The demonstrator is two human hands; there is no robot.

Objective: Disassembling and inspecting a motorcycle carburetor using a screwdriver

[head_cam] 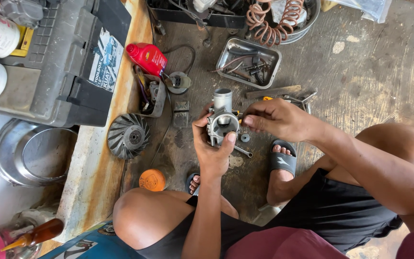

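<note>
Head view: you are squatting over a stained concrete floor [360, 72], your left hand [212, 148] wrapping closed around a grey metal carburetor [222, 120] held between your knees. Your right hand [276, 117] is pinching its fingertips [249, 121] against the carburetor's side, while a metal parts tray [226, 55] and red oil bottle [147, 57] are lying beyond.

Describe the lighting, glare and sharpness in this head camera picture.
Head view: soft, even daylight with faint shadows; the carburetor in the left hand and the right hand are sharp; mild glare on the metal tray rim and the steel bowl; wide-angle stretch at the edges.
</note>
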